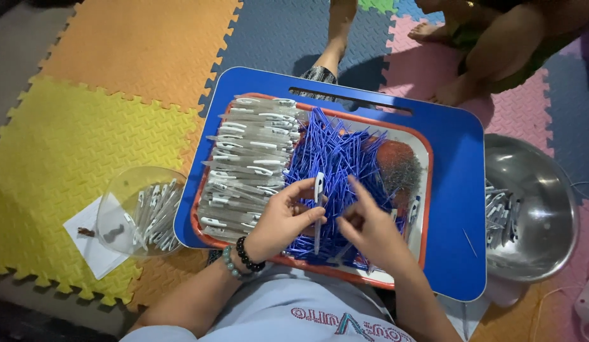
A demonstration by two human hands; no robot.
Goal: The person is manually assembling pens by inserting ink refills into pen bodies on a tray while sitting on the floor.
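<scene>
My left hand (285, 218), with two bead bracelets on its wrist, pinches a grey pen barrel with a white clip (318, 190), held upright over the tray. My right hand (370, 228) is just right of it, fingers apart, its fingertips among the blue pen refills (332, 155); whether it grips one is unclear. An orange-rimmed tray (424, 190) holds the heap of blue refills in the middle and rows of grey pen barrels (250, 158) stacked on its left side. The tray rests on a blue lap table (459, 202).
A clear plastic bowl (126, 190) with several pen barrels sits at the left on a paper sheet (92, 250). A steel bowl (541, 190) with more pen parts stands at the right. Another person's legs (491, 50) rest on the coloured foam mats beyond the table.
</scene>
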